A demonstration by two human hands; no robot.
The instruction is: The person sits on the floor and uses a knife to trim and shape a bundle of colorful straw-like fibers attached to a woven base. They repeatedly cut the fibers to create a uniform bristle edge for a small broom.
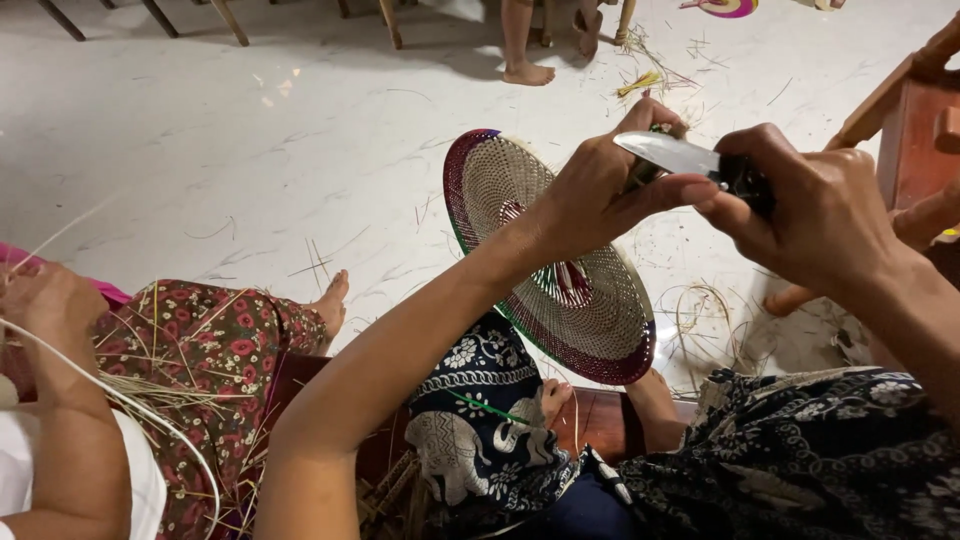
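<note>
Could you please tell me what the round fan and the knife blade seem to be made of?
The fan looks woven from thin plant fibre, matt, with dyed purple and green rim bands. The knife blade looks like bare metal: smooth, pale and shiny.

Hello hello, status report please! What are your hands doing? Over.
Left hand grips round woven fan with purple rim at its top. Right hand holds steel knife, blade toward left hand. Loose straw on floor, nothing blocking.
</note>
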